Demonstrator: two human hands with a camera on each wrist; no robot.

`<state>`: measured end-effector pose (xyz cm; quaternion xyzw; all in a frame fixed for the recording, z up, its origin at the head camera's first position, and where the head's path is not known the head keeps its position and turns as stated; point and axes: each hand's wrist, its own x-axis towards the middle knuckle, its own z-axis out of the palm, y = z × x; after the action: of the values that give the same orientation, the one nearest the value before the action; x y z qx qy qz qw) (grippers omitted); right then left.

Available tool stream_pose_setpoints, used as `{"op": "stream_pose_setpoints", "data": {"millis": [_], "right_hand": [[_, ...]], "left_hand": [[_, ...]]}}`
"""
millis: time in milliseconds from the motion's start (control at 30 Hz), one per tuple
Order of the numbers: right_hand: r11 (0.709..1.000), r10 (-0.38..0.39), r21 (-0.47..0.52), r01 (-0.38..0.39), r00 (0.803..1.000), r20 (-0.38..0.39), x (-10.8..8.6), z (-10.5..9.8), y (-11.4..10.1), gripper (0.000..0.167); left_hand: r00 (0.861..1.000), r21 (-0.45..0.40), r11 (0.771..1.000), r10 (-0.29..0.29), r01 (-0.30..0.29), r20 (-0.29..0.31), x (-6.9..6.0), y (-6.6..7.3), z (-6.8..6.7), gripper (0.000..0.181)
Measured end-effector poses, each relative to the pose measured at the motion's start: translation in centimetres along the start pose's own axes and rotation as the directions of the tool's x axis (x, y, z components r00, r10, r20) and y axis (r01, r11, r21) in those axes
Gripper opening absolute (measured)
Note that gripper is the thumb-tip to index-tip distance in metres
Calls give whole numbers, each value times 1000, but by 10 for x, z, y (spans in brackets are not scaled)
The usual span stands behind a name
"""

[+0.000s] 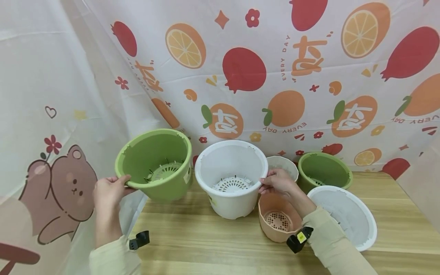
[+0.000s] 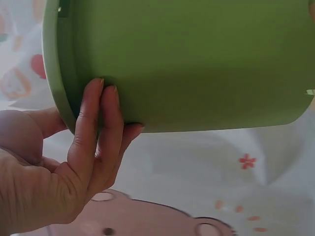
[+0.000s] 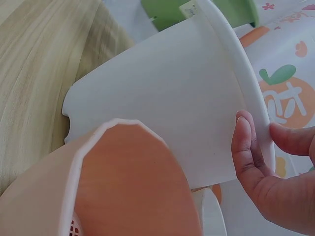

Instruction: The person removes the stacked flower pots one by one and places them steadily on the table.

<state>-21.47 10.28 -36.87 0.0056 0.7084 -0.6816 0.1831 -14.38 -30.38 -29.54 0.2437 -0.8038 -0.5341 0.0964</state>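
Note:
My left hand (image 1: 109, 191) grips the near rim of a large green plant pot (image 1: 173, 187), which is tilted and raised off the table at the left. In the left wrist view its fingers (image 2: 110, 110) lie against the pot's outer wall below the rim. With thumb and fingers, my right hand (image 1: 280, 182) pinches the right rim of a white plant pot (image 1: 232, 206) with a slotted base. That thumb is over the rim while the fingertips (image 3: 242, 130) press the outer wall. A terracotta-coloured pot (image 1: 279, 214) with a grid base stands just below the right hand.
Behind the right hand is a smaller white pot (image 1: 283, 163). Another green pot (image 1: 324, 168) stands at the back right, with a wide white pot (image 1: 357, 217) in front of it. All are on a wooden table (image 1: 192, 244) before a fruit-printed curtain (image 1: 244, 114).

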Motion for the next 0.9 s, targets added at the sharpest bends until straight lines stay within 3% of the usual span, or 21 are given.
{"op": "stream_pose_setpoints", "data": {"millis": [200, 400, 600, 900], "right_hand": [[1000, 9, -3, -9, 1000, -2, 0, 0, 0, 11], [1000, 8, -7, -8, 1000, 3, 0, 0, -1, 12], [1000, 7, -12, -7, 1000, 3, 0, 0, 0, 13], [1000, 2, -1, -2, 1000, 4, 1, 0, 1, 13]], "left_hand": [[1000, -45, 999, -4, 4, 9, 10, -21, 11, 21], [999, -4, 999, -48, 48, 1, 18, -39, 17, 21], [995, -39, 995, -87, 89, 41, 24, -50, 22, 22], [996, -70, 994, -81, 83, 33, 27, -63, 29, 28]]}}
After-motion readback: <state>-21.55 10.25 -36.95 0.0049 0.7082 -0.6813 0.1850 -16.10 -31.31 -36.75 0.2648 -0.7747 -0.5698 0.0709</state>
